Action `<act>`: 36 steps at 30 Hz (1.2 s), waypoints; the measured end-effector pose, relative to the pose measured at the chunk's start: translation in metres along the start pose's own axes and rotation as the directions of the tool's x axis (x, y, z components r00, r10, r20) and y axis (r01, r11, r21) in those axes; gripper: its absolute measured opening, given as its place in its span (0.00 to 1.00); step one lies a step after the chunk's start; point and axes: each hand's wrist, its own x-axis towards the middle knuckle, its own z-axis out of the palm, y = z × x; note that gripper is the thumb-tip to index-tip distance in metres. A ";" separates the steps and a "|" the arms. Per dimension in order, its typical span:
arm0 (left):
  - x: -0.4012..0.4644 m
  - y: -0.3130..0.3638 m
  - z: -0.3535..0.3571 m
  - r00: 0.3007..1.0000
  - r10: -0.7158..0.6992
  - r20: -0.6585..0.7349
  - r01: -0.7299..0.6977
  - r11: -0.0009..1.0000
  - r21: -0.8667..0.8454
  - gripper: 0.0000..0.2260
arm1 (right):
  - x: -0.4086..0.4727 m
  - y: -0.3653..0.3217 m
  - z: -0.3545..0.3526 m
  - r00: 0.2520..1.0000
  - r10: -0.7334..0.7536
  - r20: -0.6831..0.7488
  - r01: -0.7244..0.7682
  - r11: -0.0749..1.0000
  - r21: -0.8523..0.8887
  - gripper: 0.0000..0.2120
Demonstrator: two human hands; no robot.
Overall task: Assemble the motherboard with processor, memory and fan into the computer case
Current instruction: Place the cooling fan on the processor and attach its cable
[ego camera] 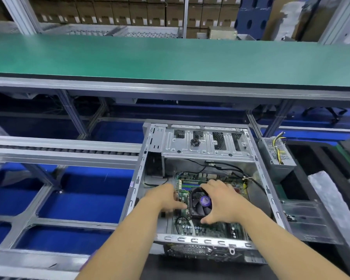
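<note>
An open grey computer case (pixel 141 168) lies on its side in front of me. Inside it sits a green motherboard (pixel 210 227) with blue memory slots and a black fan (pixel 200 203) with a purple hub. My right hand (pixel 220 199) curls around the fan, fingers over its far edge and thumb at its near corner. My left hand (pixel 166 197) is at the board's left edge beside the fan, fingers curled on the edge. Black cables (pixel 226 165) run along the case's back wall above the board.
A silver drive cage (pixel 206 145) spans the case's far end, with a small black part on it. A power supply (pixel 277 156) with yellow wires stands right of the case. A green conveyor belt (pixel 170 57) runs behind. Roller rails and blue floor lie left.
</note>
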 end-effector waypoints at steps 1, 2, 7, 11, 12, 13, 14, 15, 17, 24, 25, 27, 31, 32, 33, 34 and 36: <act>0.001 -0.001 0.000 1.000 -0.017 0.026 0.018 1.000 -0.020 0.32 | 0.000 -0.001 0.000 1.000 -0.004 0.003 0.004 1.000 -0.009 0.55; 0.001 -0.002 0.000 0.999 -0.028 0.044 0.030 0.999 -0.032 0.35 | 0.000 -0.001 0.000 1.000 -0.006 0.005 0.006 1.000 -0.020 0.55; -0.001 -0.002 -0.002 0.993 -0.050 0.109 0.047 0.998 0.034 0.28 | 0.001 -0.004 0.000 1.000 -0.022 0.004 0.022 0.998 -0.064 0.54; -0.001 -0.001 -0.003 0.989 -0.048 0.142 0.048 0.999 0.003 0.27 | 0.001 -0.006 0.001 1.000 -0.021 0.009 0.022 0.997 -0.077 0.55; -0.001 -0.001 -0.004 0.988 -0.047 0.148 0.046 0.999 0.011 0.27 | 0.001 -0.006 0.001 1.000 -0.016 0.012 0.017 0.997 -0.081 0.55; -0.002 -0.001 -0.004 0.986 -0.048 0.157 0.046 0.999 0.014 0.29 | 0.001 -0.006 0.001 1.000 -0.011 0.015 0.012 0.996 -0.085 0.55; -0.002 -0.001 -0.005 0.984 -0.050 0.170 0.048 0.999 0.014 0.30 | 0.001 -0.006 0.001 1.000 -0.007 0.016 0.008 0.996 -0.087 0.55; -0.002 0.000 -0.006 0.981 -0.053 0.186 0.051 0.999 0.015 0.31 | 0.001 -0.007 0.002 1.000 -0.004 0.017 0.006 0.996 -0.091 0.55; -0.004 0.001 -0.008 0.973 -0.062 0.222 0.055 0.998 0.037 0.34 | 0.002 -0.009 0.002 1.000 -0.005 0.020 0.007 0.994 -0.108 0.55; -0.007 0.002 -0.010 0.937 -0.067 0.342 0.065 0.998 0.018 0.38 | 0.002 -0.009 0.002 0.999 -0.009 0.046 0.017 0.985 -0.172 0.58; -0.007 0.002 -0.010 0.934 -0.065 0.350 0.066 0.998 0.008 0.38 | 0.002 -0.009 0.003 0.999 -0.004 0.048 0.012 0.986 -0.169 0.58; -0.007 0.001 -0.010 0.932 -0.058 0.358 0.064 0.998 -0.003 0.37 | 0.002 -0.009 0.004 0.999 0.001 0.044 0.006 0.987 -0.160 0.58; -0.007 0.001 -0.012 0.929 -0.027 0.368 0.046 0.998 -0.044 0.34 | 0.001 -0.008 0.003 0.999 0.000 0.045 0.004 0.995 -0.097 0.58; -0.007 0.001 -0.012 0.929 -0.020 0.370 0.041 0.998 -0.050 0.32 | 0.000 -0.008 0.001 0.998 0.002 0.070 0.001 0.999 -0.044 0.58; -0.006 0.001 -0.012 0.930 -0.016 0.368 0.040 0.998 -0.056 0.30 | -0.003 -0.007 -0.001 0.995 0.007 0.100 -0.010 0.999 0.032 0.59; -0.005 0.000 -0.011 0.932 -0.015 0.361 0.041 0.997 -0.064 0.29 | -0.005 -0.005 -0.004 0.993 0.013 0.115 -0.027 0.992 0.122 0.58; -0.004 -0.002 -0.011 0.941 -0.009 0.338 0.041 0.995 -0.087 0.28 | -0.009 0.003 -0.009 0.998 0.066 -0.001 -0.062 0.944 0.325 0.47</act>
